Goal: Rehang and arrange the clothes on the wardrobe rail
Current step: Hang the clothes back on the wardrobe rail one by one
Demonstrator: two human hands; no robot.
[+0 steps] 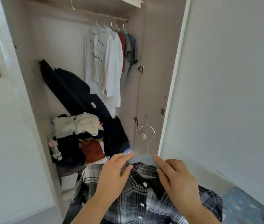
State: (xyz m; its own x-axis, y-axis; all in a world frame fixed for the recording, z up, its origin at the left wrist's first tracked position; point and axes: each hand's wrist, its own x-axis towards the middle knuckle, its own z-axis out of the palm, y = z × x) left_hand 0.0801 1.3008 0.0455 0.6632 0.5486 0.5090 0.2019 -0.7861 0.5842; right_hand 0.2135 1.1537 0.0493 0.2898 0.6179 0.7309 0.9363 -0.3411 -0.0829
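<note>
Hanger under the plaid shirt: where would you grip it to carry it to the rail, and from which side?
Probably the hanger at its grey neck just below the hook, from above: the hook stands upright, while the plaid shirt covers both shoulders.

Rail [108, 16] left free — shirts [110, 59] (right) bunched.

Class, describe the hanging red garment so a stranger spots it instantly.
Find the metal rail in the open wardrobe, clothes bunched at its right end. The red garment hangs between a white long-sleeved shirt and a grey-green top; nothing else hanging is red.
</note>
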